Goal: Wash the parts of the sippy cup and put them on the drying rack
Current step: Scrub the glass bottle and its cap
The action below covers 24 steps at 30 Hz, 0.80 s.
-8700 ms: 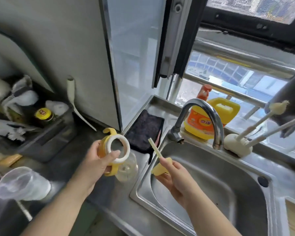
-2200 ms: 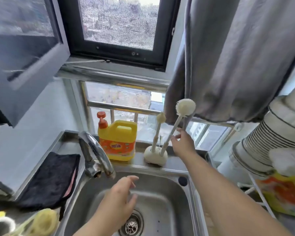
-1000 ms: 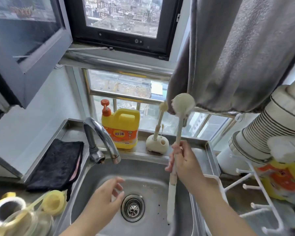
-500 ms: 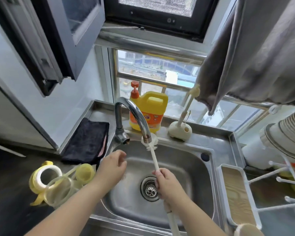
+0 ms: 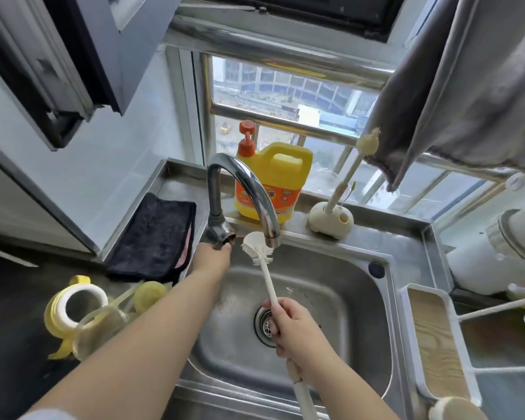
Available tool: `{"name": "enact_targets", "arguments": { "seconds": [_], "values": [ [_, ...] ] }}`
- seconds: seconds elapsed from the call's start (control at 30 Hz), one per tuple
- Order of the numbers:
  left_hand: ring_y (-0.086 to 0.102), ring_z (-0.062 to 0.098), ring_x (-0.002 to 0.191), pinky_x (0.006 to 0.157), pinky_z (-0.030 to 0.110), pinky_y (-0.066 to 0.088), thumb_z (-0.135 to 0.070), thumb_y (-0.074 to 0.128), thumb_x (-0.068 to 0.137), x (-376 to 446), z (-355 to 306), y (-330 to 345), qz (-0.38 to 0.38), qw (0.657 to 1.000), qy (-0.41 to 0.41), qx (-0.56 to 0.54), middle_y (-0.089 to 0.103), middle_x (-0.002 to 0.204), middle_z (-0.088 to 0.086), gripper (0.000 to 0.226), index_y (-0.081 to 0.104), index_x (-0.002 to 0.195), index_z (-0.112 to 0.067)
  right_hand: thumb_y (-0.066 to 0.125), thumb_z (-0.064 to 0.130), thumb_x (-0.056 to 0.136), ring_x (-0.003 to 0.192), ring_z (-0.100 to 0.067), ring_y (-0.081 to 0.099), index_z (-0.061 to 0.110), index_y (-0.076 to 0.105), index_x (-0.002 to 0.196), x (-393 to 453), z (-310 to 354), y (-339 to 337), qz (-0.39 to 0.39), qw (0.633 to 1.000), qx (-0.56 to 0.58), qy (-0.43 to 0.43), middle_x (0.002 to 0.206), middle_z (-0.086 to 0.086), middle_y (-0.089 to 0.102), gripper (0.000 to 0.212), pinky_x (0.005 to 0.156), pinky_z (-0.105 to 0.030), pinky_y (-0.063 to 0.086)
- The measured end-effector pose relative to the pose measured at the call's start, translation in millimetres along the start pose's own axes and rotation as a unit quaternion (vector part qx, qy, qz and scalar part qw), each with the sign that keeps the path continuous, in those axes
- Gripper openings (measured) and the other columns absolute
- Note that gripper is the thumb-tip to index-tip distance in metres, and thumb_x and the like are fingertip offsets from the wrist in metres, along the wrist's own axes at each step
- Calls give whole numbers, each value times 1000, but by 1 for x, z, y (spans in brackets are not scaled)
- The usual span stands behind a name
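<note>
Under the window, the steel sink (image 5: 340,286) fills most of my view and serves as my reference. Behind its back rim stand a yellow detergent jug (image 5: 278,180) and, to that jug's right, a cream brush holder (image 5: 331,221) with one small brush upright in it. On the counter left of the sink lies a folded black cloth (image 5: 152,237). My left hand (image 5: 212,256) reaches to the base of the faucet (image 5: 240,195) at the sink's back left corner, fingers curled round the knob there. My right hand (image 5: 294,328) hangs over the drain, fingers wrapped around the handle of a long white bottle brush (image 5: 262,259), whose bristle head sits right at the spout's mouth. I cannot tell whether water is running. The sippy cup parts (image 5: 85,316) sit on the dark counter left of the sink, in front of the cloth: yellow handled ring, clear cup body, straw piece. A white drying rack (image 5: 437,344) sits right of the sink.
</note>
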<state>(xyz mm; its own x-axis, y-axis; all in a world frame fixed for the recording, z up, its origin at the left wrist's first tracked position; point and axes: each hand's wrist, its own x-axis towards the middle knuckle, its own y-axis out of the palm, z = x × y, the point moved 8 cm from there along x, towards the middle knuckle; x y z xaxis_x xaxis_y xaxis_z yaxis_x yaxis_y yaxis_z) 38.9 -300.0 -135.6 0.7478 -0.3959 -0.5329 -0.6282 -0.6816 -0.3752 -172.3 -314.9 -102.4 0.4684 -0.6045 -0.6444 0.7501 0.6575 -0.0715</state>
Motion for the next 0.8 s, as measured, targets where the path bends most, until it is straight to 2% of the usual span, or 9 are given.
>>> {"name": "enact_targets", "arguments": {
  "seconds": [0.07, 0.17, 0.27, 0.43, 0.5, 0.63, 0.67, 0.7, 0.8],
  "values": [
    [64, 38, 96, 88, 47, 53, -36, 64, 81, 30, 11, 10, 7, 1000, -16, -20, 66, 104, 21, 41, 62, 108, -6, 37, 17, 102, 40, -5, 32, 11, 57, 106, 3, -1, 0, 2, 1000, 5, 3, 60, 2, 44, 22, 38, -18, 25],
    [64, 38, 90, 90, 49, 52, -30, 67, 85, 34, 4, 17, 33, 998, -28, -41, 65, 97, 23, 34, 62, 104, -3, 36, 17, 102, 37, -4, 31, 11, 57, 105, 8, -4, 2, 5, 1000, 14, 7, 59, 3, 44, 22, 36, -17, 23],
    [57, 28, 78, 84, 40, 53, -26, 67, 87, 37, 1, 22, 41, 997, -28, -65, 60, 89, 14, 24, 58, 99, -7, 36, 18, 102, 37, -4, 32, 12, 57, 104, 10, -10, 3, 9, 1000, 24, 14, 56, 5, 44, 22, 36, -16, 24],
    [48, 19, 57, 56, 28, 44, -16, 64, 89, 41, 3, 30, 57, 992, -40, -107, 52, 71, 7, 12, 55, 89, -8, 37, 19, 102, 38, -4, 33, 14, 58, 104, 10, -10, 2, 14, 1000, 21, 14, 56, 5, 45, 22, 36, -17, 25],
    [48, 18, 56, 53, 26, 42, -12, 60, 92, 40, 0, 33, 61, 991, -45, -115, 49, 69, 5, 11, 52, 86, -8, 36, 19, 102, 38, -4, 32, 14, 58, 104, 11, -9, 3, 14, 999, 26, 14, 55, 5, 45, 22, 36, -17, 25],
    [57, 27, 66, 48, 18, 44, -10, 55, 94, 40, -1, 36, 55, 990, -56, -121, 47, 69, 4, 22, 45, 75, -9, 39, 21, 102, 37, -4, 30, 9, 56, 105, 7, -9, 4, 16, 998, 53, 23, 56, 5, 42, 22, 35, -16, 23],
    [54, 26, 67, 50, 17, 45, -9, 55, 94, 40, -1, 36, 54, 989, -56, -122, 48, 70, 5, 18, 47, 78, -7, 41, 22, 101, 38, -5, 29, 4, 54, 106, 5, -8, 3, 18, 998, 61, 22, 57, 5, 40, 23, 35, -16, 23],
    [53, 26, 72, 58, 20, 47, -9, 57, 93, 43, 0, 35, 48, 991, -53, -116, 49, 72, 5, 11, 52, 86, -3, 43, 22, 101, 39, -5, 28, 0, 51, 105, 3, -8, 2, 18, 997, 68, 19, 57, 4, 38, 25, 35, -16, 22],
    [58, 29, 90, 85, 33, 48, -21, 63, 90, 50, 6, 33, 30, 995, -47, -84, 60, 94, 14, 33, 55, 112, 3, 40, 20, 102, 39, -6, 31, 5, 58, 103, 3, -8, -7, 1, 998, 69, 7, 53, 5, 38, 24, 37, -18, 28]
  ]
}}
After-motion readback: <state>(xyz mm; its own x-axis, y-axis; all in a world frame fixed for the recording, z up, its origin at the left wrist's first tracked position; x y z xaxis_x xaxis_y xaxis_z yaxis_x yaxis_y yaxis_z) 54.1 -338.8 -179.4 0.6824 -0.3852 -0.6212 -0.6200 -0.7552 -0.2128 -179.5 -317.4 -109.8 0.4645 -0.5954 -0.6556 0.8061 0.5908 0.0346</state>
